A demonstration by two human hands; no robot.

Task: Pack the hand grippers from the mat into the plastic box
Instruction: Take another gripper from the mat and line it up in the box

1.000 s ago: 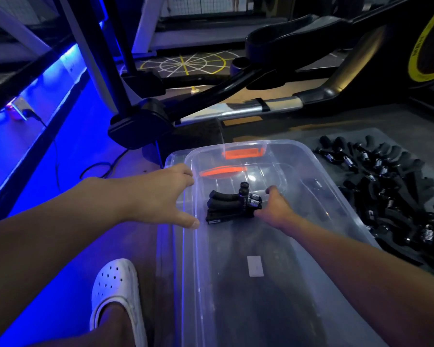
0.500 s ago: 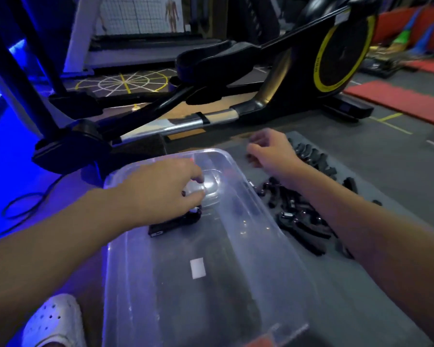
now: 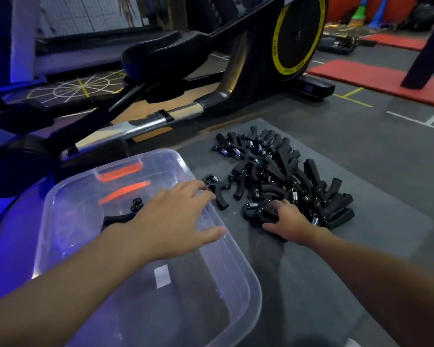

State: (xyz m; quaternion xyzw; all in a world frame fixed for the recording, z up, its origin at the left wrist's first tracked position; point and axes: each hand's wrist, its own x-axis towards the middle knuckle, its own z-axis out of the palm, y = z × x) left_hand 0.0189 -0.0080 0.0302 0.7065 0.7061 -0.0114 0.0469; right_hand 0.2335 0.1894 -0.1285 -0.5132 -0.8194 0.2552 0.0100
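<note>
A clear plastic box [image 3: 249, 279] stands at the lower left, and a black hand gripper [image 3: 122, 217] lies inside it, partly hidden by my left wrist. To the right, a pile of black hand grippers [image 3: 286, 171] covers the grey mat [image 3: 373, 246]. My left hand [image 3: 176, 221] stretches over the box's right rim with straight fingers, its fingertips touching a lone hand gripper [image 3: 217, 190] on the mat. My right hand [image 3: 290, 221] curls its fingers and thumb round a hand gripper [image 3: 257, 211] at the near end of the pile.
A black elliptical trainer [image 3: 236, 71] with a yellow-ringed wheel stands just behind the box and mat. Red mats [image 3: 386, 76] lie on the floor at the back right. Blue light washes the floor [image 3: 8, 246] left of the box.
My view has swung right, towards the mat. My right hand dropped from above the pile onto its near end and closed on a gripper. My left hand left the box interior and reached rightwards across the rim.
</note>
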